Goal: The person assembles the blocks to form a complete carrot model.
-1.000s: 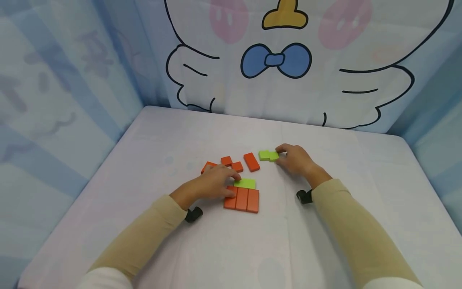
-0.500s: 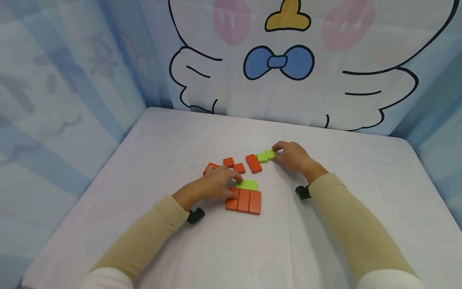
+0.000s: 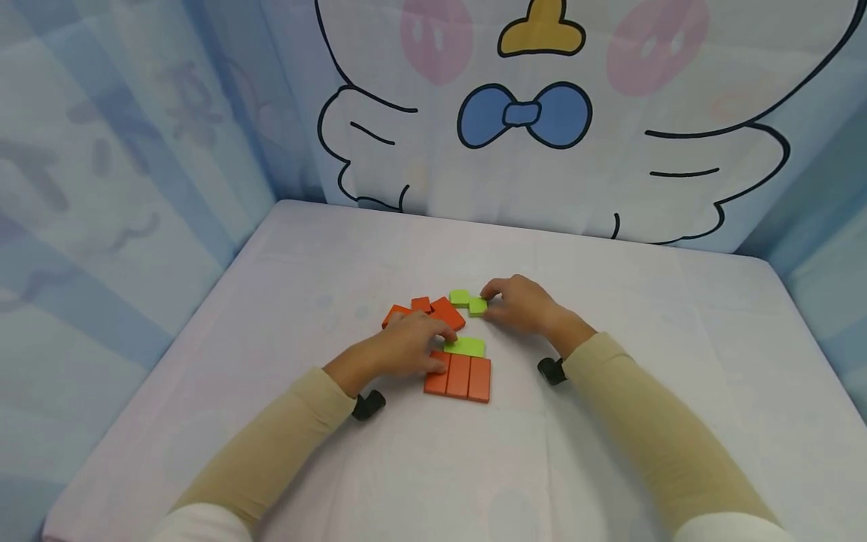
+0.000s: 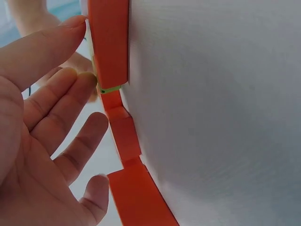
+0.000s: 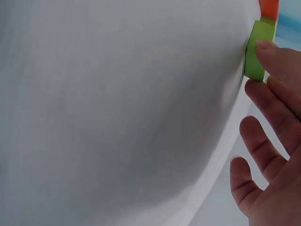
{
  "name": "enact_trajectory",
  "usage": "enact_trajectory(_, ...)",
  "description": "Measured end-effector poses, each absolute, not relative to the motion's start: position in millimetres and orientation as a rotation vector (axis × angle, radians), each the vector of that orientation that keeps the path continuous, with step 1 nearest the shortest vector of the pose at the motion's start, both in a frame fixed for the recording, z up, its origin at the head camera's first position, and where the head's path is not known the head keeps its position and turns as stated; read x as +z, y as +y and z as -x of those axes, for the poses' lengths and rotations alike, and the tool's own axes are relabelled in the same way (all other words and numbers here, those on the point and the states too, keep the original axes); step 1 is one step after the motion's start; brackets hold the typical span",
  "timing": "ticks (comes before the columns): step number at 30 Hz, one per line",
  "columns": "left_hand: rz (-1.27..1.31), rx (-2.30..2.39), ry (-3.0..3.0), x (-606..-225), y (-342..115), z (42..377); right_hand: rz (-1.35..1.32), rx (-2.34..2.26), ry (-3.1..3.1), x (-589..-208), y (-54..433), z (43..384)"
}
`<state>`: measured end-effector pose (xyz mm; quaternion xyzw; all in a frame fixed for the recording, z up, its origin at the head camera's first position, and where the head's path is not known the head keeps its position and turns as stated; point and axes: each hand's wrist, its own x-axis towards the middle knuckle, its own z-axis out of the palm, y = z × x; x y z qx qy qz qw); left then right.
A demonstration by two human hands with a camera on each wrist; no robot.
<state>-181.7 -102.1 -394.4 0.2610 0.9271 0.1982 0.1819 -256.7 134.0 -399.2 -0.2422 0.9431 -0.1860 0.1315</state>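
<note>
In the head view, my left hand (image 3: 406,342) rests over the left side of three orange blocks (image 3: 469,379) laid side by side and a green block (image 3: 467,346) just behind them. Its thumb touches the leftmost orange block and its fingers reach to the green one, loosely extended. My right hand (image 3: 524,305) pinches a small green block (image 3: 477,307) between thumb and index finger at the right end. Another small green block (image 3: 459,298) lies against its far left corner. In the right wrist view the thumb lies on the green block (image 5: 256,61), other fingers spread.
A tilted orange block (image 3: 448,312) lies just left of the small green ones. Beside it are a small orange block (image 3: 421,304) and another orange block (image 3: 394,313), partly hidden by my left hand. A printed curtain (image 3: 521,181) stands behind the white table (image 3: 609,301).
My right hand has moved left, sliding both small green blocks along. The loose orange block has shifted left and turned against the small orange ones. My left hand stays in place.
</note>
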Motion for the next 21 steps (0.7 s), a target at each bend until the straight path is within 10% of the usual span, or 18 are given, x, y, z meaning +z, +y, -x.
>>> enact_trajectory(21, -0.733, 0.545, 2.637, -392.3, -100.2, 178.7, 0.657, -0.573, 2.745, -400.0, 108.7, 237.1)
